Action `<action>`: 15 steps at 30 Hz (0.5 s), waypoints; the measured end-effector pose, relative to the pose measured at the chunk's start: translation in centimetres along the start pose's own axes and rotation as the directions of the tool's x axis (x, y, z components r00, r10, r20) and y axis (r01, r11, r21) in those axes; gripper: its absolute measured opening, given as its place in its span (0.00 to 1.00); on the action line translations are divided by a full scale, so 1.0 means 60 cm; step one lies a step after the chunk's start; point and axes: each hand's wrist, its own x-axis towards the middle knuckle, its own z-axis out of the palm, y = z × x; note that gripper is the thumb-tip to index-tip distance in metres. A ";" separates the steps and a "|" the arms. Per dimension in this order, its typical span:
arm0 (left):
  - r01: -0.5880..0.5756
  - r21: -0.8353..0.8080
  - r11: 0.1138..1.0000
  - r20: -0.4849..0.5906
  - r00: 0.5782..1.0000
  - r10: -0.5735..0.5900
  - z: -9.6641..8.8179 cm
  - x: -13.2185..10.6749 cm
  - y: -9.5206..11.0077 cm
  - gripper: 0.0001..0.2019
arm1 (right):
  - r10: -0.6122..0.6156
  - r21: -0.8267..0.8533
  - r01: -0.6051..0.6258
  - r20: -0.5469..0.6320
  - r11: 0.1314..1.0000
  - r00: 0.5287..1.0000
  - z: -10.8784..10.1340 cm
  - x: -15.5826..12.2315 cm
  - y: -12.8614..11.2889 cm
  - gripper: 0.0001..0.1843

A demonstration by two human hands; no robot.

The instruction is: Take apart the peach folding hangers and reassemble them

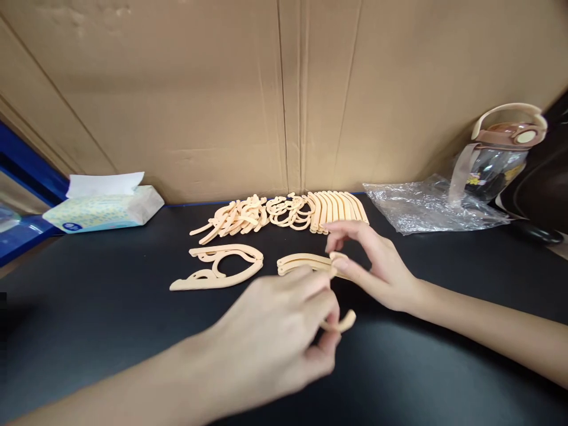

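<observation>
My left hand (275, 334) is closed in a pinch on a small curved peach plastic piece (341, 323) just above the black table (110, 331). My right hand (377, 266) pinches the right end of two stacked curved peach arms (302, 262) that lie on the table, its other fingers raised. A folded peach hanger assembly (219, 267) rests to the left of them. Behind, near the cardboard wall, lie a pile of curved arms (233, 219), a pile of hook pieces (290, 212) and a neat row of straight-edged arms (339, 208).
A cardboard wall (284, 89) closes the back. A tissue pack (104, 207) lies at the back left beside a blue frame (26, 171). A crumpled clear plastic bag (426, 207) and a drinking bottle with a handle (501, 154) stand at the back right.
</observation>
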 end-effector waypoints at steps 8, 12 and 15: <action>-0.178 0.098 0.979 -0.003 0.984 0.179 0.001 -0.026 0.013 0.06 | -0.286 -0.319 0.366 0.271 0.874 0.919 -0.002 0.002 -0.013 0.25; -0.175 0.264 0.949 -0.088 0.975 0.204 -0.003 -0.026 -0.032 0.09 | -0.301 -0.345 0.408 0.323 0.845 0.897 0.000 0.006 -0.005 0.29; -0.135 0.313 0.940 -0.044 0.987 0.157 0.001 -0.027 -0.060 0.11 | -0.306 -0.338 0.439 0.379 0.833 0.873 0.003 0.005 -0.003 0.29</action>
